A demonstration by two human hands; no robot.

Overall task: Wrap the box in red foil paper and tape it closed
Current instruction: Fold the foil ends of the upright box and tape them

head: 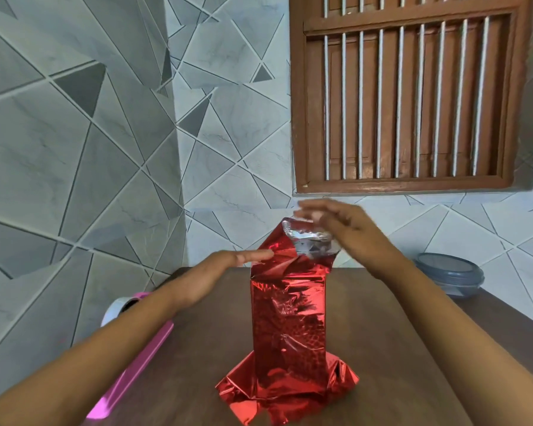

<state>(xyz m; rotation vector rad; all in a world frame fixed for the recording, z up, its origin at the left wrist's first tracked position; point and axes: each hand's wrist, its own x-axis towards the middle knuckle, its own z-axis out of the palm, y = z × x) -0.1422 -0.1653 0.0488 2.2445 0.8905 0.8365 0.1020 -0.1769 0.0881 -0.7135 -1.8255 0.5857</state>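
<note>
Closing the top end: left grip [225, 265], fingers straight, touches the red foil [288, 327] flap beside it; right grip [348, 229] above, blurred, closure indeterminable. Crease firmly before taping

Red foil paper [288, 327], silver underside [308, 236], brown table [382, 348], pink roll [139, 361] perhaps

Glossy, crinkled red foil paper [288, 327] is seen, and its silver metallic reverse [305, 236] is shown at the top. The brown wooden table [382, 348] is finished smooth and matt. A sheen is carried by the long pink roll [136, 364] and the grey translucent plastic container [450, 275].
</note>
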